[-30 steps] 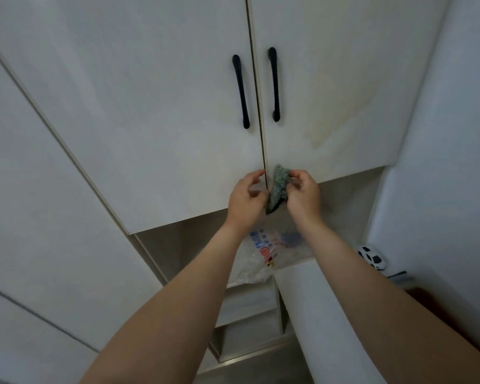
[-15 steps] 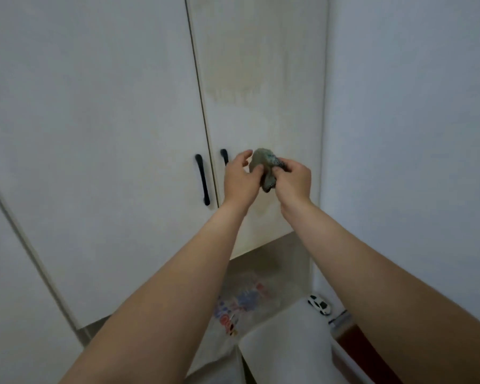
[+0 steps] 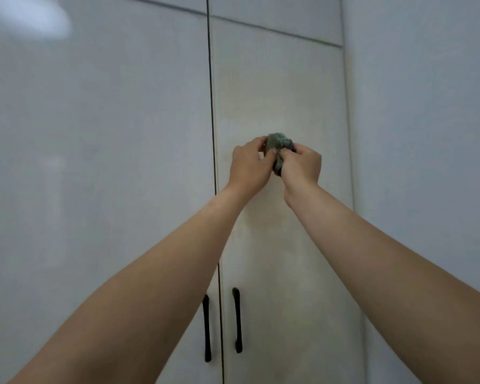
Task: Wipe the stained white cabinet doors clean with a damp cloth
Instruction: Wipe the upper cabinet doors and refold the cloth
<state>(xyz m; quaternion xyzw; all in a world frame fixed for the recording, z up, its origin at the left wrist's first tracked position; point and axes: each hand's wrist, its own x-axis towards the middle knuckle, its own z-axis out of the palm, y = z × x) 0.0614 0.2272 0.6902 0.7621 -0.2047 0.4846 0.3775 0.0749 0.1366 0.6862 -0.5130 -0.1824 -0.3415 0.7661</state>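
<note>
Cabinet doors: two tall white panels, a thin dark seam between them. Left door (image 3: 100, 162) looks pale and fairly even, with a glare patch near its top left corner. Right door (image 3: 283, 92) carries a yellowish-brown film over most of its middle; stain edges are soft and hard to trace.

Near the bottom edge, a black handle (image 3: 207, 328) on the left door and a second handle (image 3: 237, 320) on the right door, one either side of the seam.

Left hand (image 3: 248, 164): fingers curled, pinching the left side of the cloth (image 3: 279, 145). The cloth is small, grey-green and bunched, held in front of the right door about mid-height, just right of the seam. Cannot tell if it touches the panel. Right hand (image 3: 302, 164): fingers closed round the cloth's right side.

Change over the last second: both hands have risen with the cloth from the doors' lower edge, past the handles, up to the stained middle. The open shelf seen below earlier is now out of view.

Reading: the cloth is still being bunched or refolded, and wiping of this patch seems about to begin. Plain wall (image 3: 427, 134) at far right.
</note>
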